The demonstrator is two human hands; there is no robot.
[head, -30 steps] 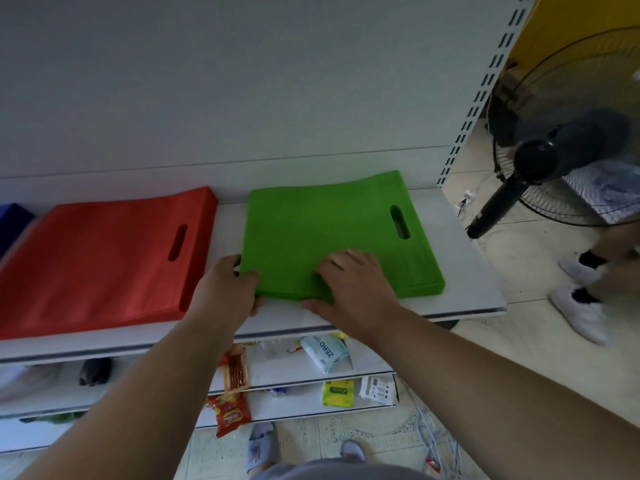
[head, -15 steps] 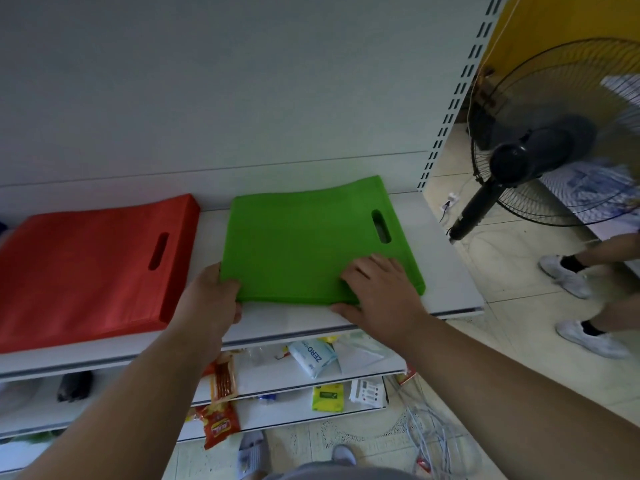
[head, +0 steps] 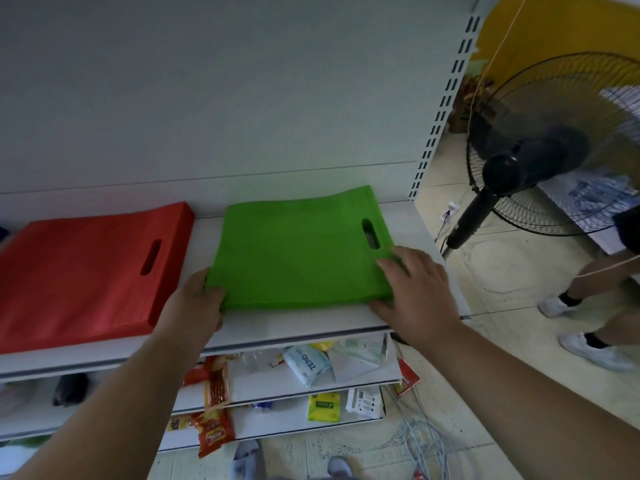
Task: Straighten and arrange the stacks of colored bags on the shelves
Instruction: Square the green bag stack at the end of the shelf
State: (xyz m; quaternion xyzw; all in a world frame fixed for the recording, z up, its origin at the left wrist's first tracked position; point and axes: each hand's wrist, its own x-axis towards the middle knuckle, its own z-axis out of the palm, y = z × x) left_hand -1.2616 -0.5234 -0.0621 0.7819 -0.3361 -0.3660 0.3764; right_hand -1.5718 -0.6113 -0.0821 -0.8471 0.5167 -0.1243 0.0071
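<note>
1. A stack of green bags [head: 298,251] is laid flat on the white shelf [head: 304,323], its handle slot at 3 o'clock.
2. The stack's front-left corner, at 8 o'clock, is gripped by the left hand [head: 197,306], fingers curled around the edge.
3. The front-right corner, at 4 o'clock, is pressed by the right hand [head: 415,289], fingers spread flat, nothing grasped.
4. A stack of red bags [head: 86,268] is seen at 9 o'clock, well apart.
5. A standing fan [head: 540,161] is seen at 2 o'clock.
</note>
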